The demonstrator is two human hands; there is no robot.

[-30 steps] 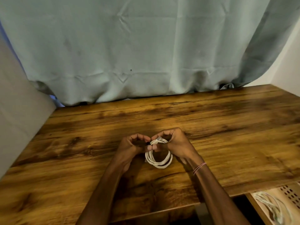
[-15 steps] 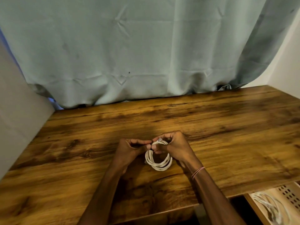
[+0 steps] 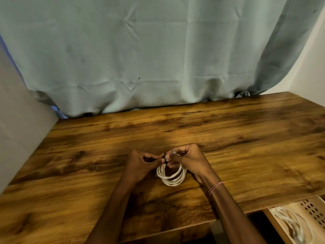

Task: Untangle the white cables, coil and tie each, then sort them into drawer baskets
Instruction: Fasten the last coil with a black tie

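Note:
A white cable coil (image 3: 171, 176) hangs in loops just above the wooden desk (image 3: 246, 141), near its front middle. My right hand (image 3: 189, 159) grips the top of the coil, fingers curled round the strands and a connector end. My left hand (image 3: 140, 162) pinches something small and dark at the coil's top left, where the two hands meet. What that dark piece is I cannot make out. At the lower right an open drawer holds a pale basket (image 3: 313, 208) with another white cable (image 3: 290, 224) lying in it.
A pale green curtain (image 3: 140, 59) hangs along the back edge of the desk. A grey panel (image 3: 19, 124) stands at the left side and a white wall at the right. The open drawer juts out below the desk's front right edge.
Both hands have stayed on the coil's top. My left fingertips closed in from a loose curl to a pinch against the coil. The view shifted slightly.

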